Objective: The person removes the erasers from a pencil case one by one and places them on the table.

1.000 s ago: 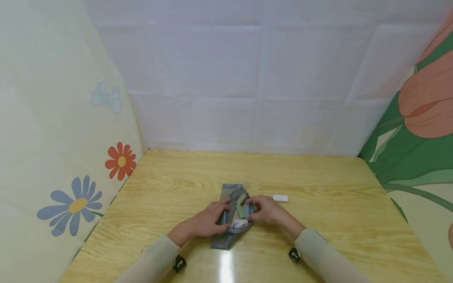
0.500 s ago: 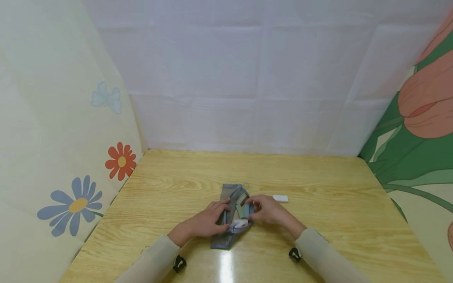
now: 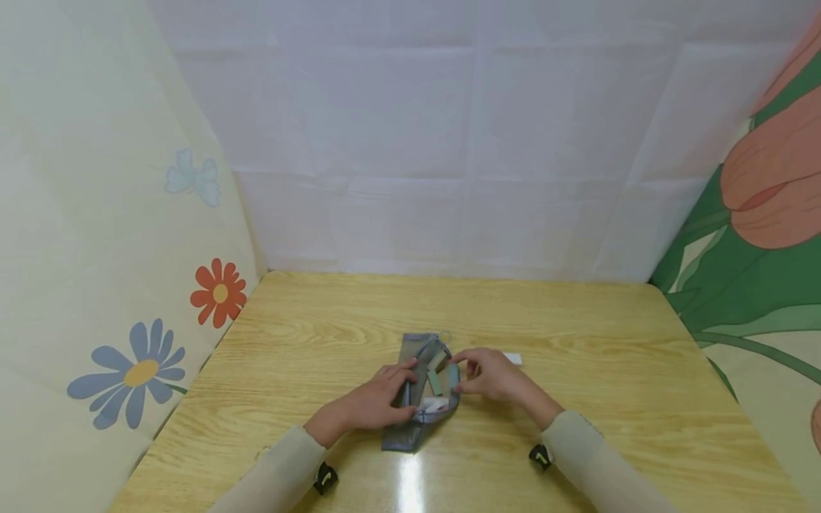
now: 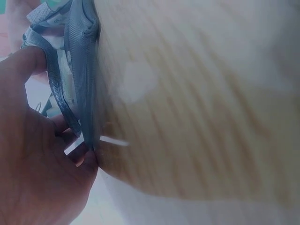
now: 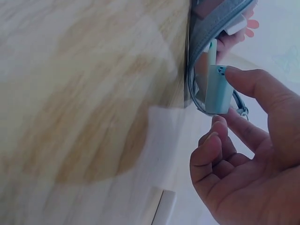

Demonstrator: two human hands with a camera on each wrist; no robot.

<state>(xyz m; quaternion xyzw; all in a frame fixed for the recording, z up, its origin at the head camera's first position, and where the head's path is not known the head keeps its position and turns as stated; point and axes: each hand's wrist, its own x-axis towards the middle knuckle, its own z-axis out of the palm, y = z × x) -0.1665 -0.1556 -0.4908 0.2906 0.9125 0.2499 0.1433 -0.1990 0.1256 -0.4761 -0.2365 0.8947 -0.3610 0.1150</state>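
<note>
A grey mesh zip pouch lies unzipped on the table, its mouth spread wide. My left hand holds the pouch's left side; in the left wrist view, fingers and thumb grip the pouch edge. At the pouch's right rim, my right hand pinches a small pale teal block between thumb and index finger. The block has tiny dark markings at one end; its exact kind is unclear. Inside the pouch sit a green strip, a beige piece and white pieces.
Behind the right hand, a white block rests on the wooden table, partly covered. A printed flower cloth hangs at the left, a tulip cloth at the right. A white sheet hangs behind the table.
My right hand has shifted slightly right and away from me, carrying the teal block toward the pouch's right rim. It now covers part of the white block. The left hand stays still.
</note>
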